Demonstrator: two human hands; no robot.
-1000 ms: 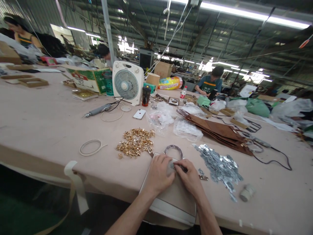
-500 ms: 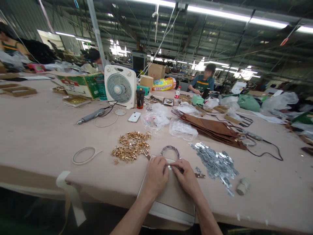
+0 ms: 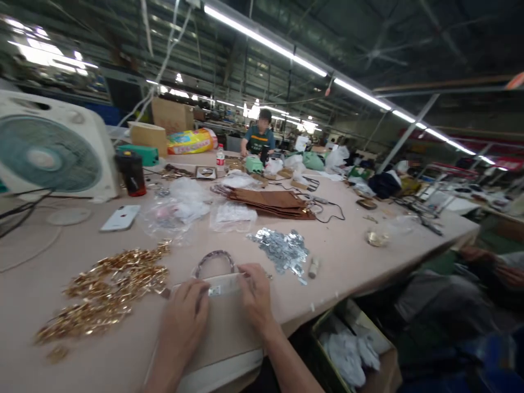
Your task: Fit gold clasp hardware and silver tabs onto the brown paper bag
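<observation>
"Where's that beige panel (image 3: 225,327)?"
"At the near edge of the table (image 3: 339,262), between the hands, a looped handle (image 3: 215,254) just beyond it."
"Gripped?"
"I can't tell. The left hand (image 3: 185,311) has fingers curled at its left side, the right hand (image 3: 254,295) at its far right corner."
"Nearby?"
"Gold fittings (image 3: 102,311) left, silver plates (image 3: 282,248) right."

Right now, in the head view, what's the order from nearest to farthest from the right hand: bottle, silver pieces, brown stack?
From the right hand:
1. Silver pieces, just ahead, to its right.
2. Brown stack, behind those.
3. Bottle, farthest ahead, slightly left.
</observation>
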